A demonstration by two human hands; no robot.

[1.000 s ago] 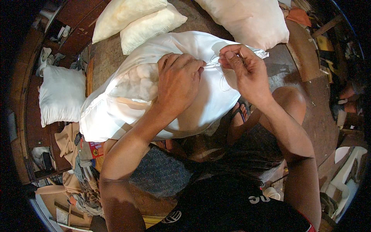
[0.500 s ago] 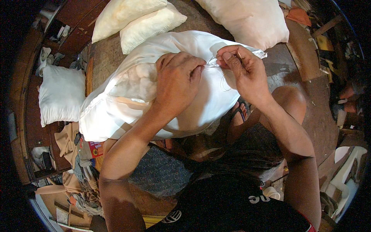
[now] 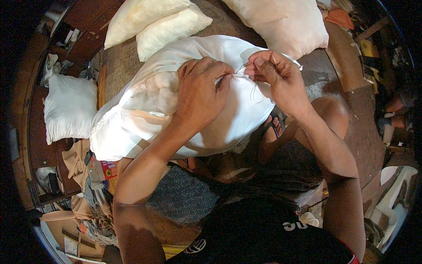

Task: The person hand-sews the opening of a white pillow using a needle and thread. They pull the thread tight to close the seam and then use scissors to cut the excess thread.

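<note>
A white pillow cover [image 3: 206, 119] lies across the floor in front of my legs. Its long opening shows fluffy white stuffing [image 3: 158, 94]. My left hand [image 3: 203, 90] is closed over the opening, with thumb and index finger pinching the cloth edges together. Just right of that pinch, my right hand [image 3: 278, 77] is closed on a sewing thread, its fingertips close to the seam. Loose loops of thread [image 3: 255, 93] hang over the cover below the fingers. Whether a needle sits between the right fingers is too small to tell.
Two cream pillows [image 3: 176, 33] lie beyond the cover, and a larger pale pillow [image 3: 283, 24] at the far right. A small white pillow [image 3: 70, 108] rests at the left. Crumpled cloths [image 3: 94, 211] are heaped lower left. My sandalled foot [image 3: 272, 127] is beside the cover.
My right hand has shifted slightly to the right and turned a little. The thread loops now hang more plainly below it. My left hand keeps its pinch in nearly the same place.
</note>
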